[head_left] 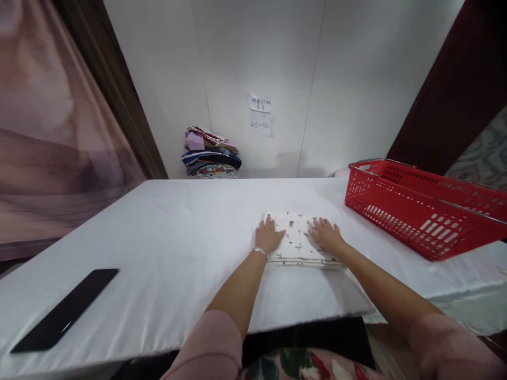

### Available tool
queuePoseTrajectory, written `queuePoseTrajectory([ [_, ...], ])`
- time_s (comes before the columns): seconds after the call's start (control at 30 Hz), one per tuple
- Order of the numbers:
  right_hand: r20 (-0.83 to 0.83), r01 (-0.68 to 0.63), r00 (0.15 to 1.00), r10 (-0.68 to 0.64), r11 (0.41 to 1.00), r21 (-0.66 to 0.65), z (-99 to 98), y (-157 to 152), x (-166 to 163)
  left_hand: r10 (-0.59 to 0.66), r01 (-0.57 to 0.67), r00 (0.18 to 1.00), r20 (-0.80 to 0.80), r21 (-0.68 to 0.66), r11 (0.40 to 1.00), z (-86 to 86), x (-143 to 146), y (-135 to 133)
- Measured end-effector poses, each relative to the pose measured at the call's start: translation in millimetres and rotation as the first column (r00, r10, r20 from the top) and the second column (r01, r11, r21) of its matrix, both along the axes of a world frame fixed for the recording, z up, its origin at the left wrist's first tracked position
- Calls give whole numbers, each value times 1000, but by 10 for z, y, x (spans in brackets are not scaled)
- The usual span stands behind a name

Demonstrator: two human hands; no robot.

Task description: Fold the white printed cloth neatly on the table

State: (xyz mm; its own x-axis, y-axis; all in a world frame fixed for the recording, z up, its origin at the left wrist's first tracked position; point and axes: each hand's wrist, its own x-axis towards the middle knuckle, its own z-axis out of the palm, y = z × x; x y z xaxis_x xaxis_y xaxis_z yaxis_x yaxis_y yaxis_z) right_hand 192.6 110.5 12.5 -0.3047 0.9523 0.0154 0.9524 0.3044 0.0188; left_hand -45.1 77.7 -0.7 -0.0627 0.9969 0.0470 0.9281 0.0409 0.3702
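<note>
A small folded white cloth with tiny dark prints [296, 238] lies on the white table [178, 237], right of its middle. My left hand [268, 235] rests flat on the cloth's left edge, fingers stretched out, a thin bracelet at the wrist. My right hand [326, 234] lies flat on the cloth's right part, fingers spread. Neither hand grips anything.
A red plastic basket [420, 208] stands at the right edge of the table. A black flat slab [65, 310] lies near the front left corner. A pile of folded clothes [209, 153] sits at the back against the white wall, below two paper notes [260, 113].
</note>
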Motion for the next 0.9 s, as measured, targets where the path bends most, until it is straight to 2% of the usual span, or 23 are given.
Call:
queuePoseTrajectory([
  [0.1,-26,-20,999,22,998,60,-12,191,-40,4,-4,1000,3,8,1000,-5,5,3],
  [0.23,-62,52,997,-52,999,-9,-147,315,-21,-4,4,1000,5,12,1000,-37,-5,3],
  [0.37,-60,48,997,-48,999,-10,-233,314,11,-3,3,1000,11,10,1000,-34,-9,-12],
  [0.5,-58,49,997,-49,999,-6,-238,303,9,9,-10,1000,-20,-51,999,96,58,9],
  [0.63,-58,59,997,-59,998,-3,-235,308,2,-10,13,995,-95,35,999,218,128,143],
  [0.9,-42,45,998,-45,999,-5,-250,307,6,28,-29,1000,-9,-25,999,-16,-32,368],
])
